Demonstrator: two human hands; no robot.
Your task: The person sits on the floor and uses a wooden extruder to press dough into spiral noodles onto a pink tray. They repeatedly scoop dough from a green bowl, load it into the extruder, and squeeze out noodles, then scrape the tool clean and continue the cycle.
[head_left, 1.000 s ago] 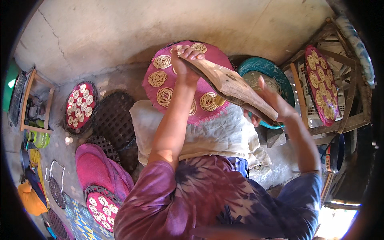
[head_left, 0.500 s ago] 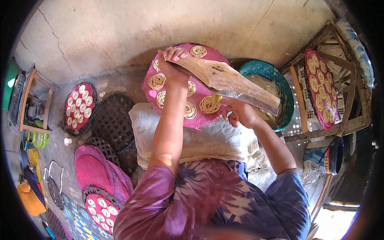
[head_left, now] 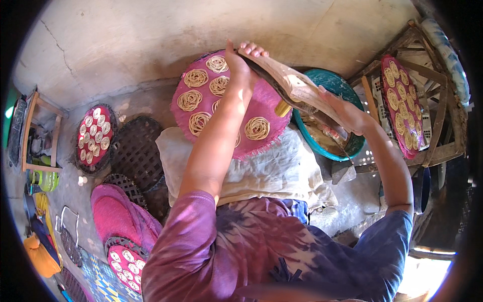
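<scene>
A wooden noodle press (head_left: 302, 88) with two long handles is in my hands, tilted above the cloth-covered tray. My left hand (head_left: 246, 65) is closed round its far left end. At its right end, over the basin, my right hand (head_left: 349, 113) grips the wood, some fingertips showing beneath. A brass cylinder (head_left: 283, 108) sticks out under the press. Below lies a round tray with pink cloth (head_left: 236, 151), bearing several coiled noodle nests (head_left: 257, 128); my left forearm hides some. A teal basin (head_left: 358, 146) with pale dough inside stands at the right, partly hidden by the press.
A wooden frame (head_left: 443, 121) at the right holds another tray of nests (head_left: 402, 105). At the left are a filled tray (head_left: 93, 133), dark woven trays (head_left: 136, 153), folded pink cloth (head_left: 118, 211) and a wooden stool (head_left: 54, 136). White cloth (head_left: 241, 181) covers my lap; a wall rises behind.
My right hand has gone from beside the brass cylinder to the press's right end. My left hand and the press have shifted right, and the cylinder now hangs near the tray's right edge.
</scene>
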